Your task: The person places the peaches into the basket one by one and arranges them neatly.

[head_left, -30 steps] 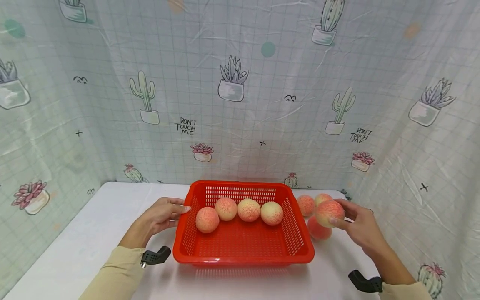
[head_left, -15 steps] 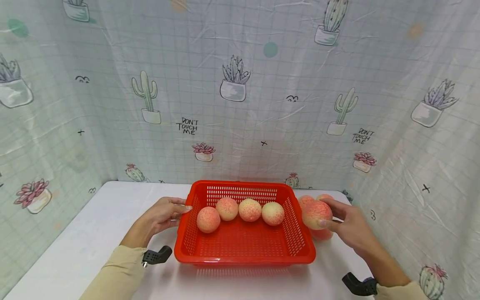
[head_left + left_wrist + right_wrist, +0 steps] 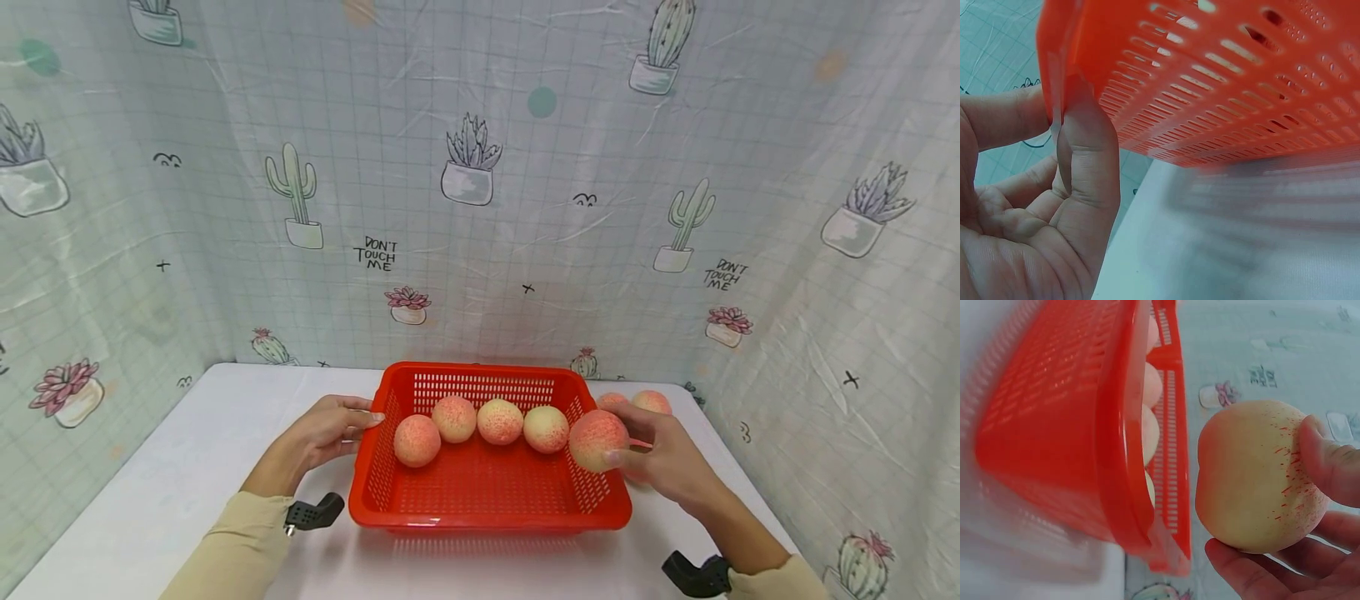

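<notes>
In the head view a red plastic basket (image 3: 480,492) stands on the table with several peaches along its back and left side, one of them a peach (image 3: 417,441) at the left. My left hand (image 3: 328,433) pinches the basket's left rim between thumb and fingers, as the left wrist view shows with the rim (image 3: 1057,69) in the grip. My right hand (image 3: 663,454) holds a peach (image 3: 597,440) over the basket's right rim. In the right wrist view thumb and fingers grip that peach (image 3: 1257,478) from two sides, apart from the basket wall (image 3: 1054,412).
On the white table (image 3: 247,417), right of the basket, lie a few more peaches, such as the peach (image 3: 651,402) at the back; the right hand partly hides the others. A patterned curtain (image 3: 480,250) closes off the back and sides.
My right hand has carried the peach left, from above the loose peaches to over the basket's right rim. The left hand stays on the left rim.
</notes>
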{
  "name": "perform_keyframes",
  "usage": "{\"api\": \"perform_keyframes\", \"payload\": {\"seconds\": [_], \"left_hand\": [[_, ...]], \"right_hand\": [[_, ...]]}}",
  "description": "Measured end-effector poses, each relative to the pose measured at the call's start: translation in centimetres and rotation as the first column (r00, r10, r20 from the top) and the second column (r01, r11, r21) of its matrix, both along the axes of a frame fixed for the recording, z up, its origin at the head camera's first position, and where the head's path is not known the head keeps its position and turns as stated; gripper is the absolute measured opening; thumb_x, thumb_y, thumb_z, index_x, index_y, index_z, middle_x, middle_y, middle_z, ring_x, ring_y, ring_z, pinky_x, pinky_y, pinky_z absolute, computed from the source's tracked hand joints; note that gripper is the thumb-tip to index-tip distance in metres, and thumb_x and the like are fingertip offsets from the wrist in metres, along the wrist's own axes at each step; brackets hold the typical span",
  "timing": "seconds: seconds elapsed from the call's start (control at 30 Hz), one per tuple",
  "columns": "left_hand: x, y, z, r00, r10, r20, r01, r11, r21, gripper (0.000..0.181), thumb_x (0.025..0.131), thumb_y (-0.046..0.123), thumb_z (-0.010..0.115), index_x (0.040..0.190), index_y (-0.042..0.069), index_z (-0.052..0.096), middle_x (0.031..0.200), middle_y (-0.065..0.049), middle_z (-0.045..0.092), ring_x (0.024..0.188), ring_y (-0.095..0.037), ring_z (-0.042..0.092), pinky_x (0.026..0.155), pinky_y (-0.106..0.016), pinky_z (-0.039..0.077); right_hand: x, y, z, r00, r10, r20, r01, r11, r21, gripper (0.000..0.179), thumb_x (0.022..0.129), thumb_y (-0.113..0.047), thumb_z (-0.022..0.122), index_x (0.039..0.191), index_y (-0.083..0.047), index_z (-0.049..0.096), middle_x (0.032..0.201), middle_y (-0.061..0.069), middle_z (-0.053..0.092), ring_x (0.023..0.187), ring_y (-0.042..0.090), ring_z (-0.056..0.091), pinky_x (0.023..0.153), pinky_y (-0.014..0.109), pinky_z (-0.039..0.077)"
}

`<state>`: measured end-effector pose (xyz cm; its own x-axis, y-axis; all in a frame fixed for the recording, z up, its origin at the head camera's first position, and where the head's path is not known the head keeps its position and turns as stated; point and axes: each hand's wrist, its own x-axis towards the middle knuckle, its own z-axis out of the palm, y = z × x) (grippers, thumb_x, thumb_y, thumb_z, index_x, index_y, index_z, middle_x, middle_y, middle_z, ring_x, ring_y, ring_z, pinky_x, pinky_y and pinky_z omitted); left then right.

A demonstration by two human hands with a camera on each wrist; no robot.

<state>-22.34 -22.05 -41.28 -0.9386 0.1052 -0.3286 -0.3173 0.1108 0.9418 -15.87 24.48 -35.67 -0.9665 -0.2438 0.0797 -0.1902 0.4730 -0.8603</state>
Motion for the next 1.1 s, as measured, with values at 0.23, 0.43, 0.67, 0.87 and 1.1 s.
{"api": "perform_keyframes", "payload": {"seconds": [0.23,0.43,0.67,0.87,1.1], "left_hand": [[0.0,0.0,0.0,1.000,0.003,0.005,-0.003,1.000,0.010,0.050,0.099,0.016,0.070,0.141,-0.007,0.053,0.118,-0.015,0.074,0.089,-0.020,0.074,0.082,-0.038,0.066],[0.0,0.1,0.0,1.000,0.007,0.009,-0.007,1.000,0.001,0.050,0.099,0.017,0.070,0.140,-0.006,0.054,0.118,-0.015,0.074,0.090,-0.020,0.074,0.083,-0.038,0.066],[-0.2,-0.1,0.0,1.000,0.007,0.009,-0.007,1.000,0.020,0.049,0.099,0.016,0.070,0.139,-0.006,0.054,0.111,-0.012,0.076,0.087,-0.019,0.074,0.080,-0.036,0.066],[-0.1,-0.1,-0.1,1.000,0.012,0.017,-0.012,1.000,0.016,0.048,0.099,0.016,0.070,0.139,-0.006,0.055,0.110,-0.011,0.075,0.086,-0.019,0.073,0.080,-0.035,0.066],[-0.1,-0.1,-0.1,1.000,0.007,0.007,-0.007,1.000,0.013,0.049,0.098,0.016,0.070,0.139,-0.006,0.054,0.113,-0.012,0.075,0.087,-0.020,0.073,0.081,-0.037,0.066]], "right_hand": [[-0.1,-1.7,0.2,1.000,0.028,-0.013,-0.027,0.999,0.043,0.062,0.089,-0.012,0.081,0.146,-0.005,0.058,0.137,0.019,0.065,0.120,0.034,0.068,0.091,0.045,0.064],[-0.6,-2.7,0.4,0.993,0.117,-0.036,-0.115,0.992,0.043,0.060,0.088,-0.015,0.082,0.143,-0.001,0.060,0.135,0.020,0.066,0.117,0.033,0.070,0.090,0.041,0.065],[-1.1,-3.9,0.6,0.982,0.180,-0.064,-0.173,0.980,0.095,0.060,0.087,-0.016,0.083,0.141,-0.002,0.061,0.135,0.019,0.068,0.120,0.038,0.070,0.091,0.041,0.064],[-1.6,-4.8,0.6,0.975,0.213,-0.063,-0.202,0.968,0.145,0.057,0.087,-0.016,0.082,0.141,-0.011,0.064,0.133,0.011,0.071,0.121,0.033,0.069,0.096,0.041,0.062],[-2.2,-5.9,0.7,0.970,0.243,-0.004,-0.240,0.959,0.151,0.059,0.086,-0.016,0.082,0.142,-0.013,0.063,0.133,0.009,0.071,0.123,0.031,0.068,0.095,0.042,0.062]]}}
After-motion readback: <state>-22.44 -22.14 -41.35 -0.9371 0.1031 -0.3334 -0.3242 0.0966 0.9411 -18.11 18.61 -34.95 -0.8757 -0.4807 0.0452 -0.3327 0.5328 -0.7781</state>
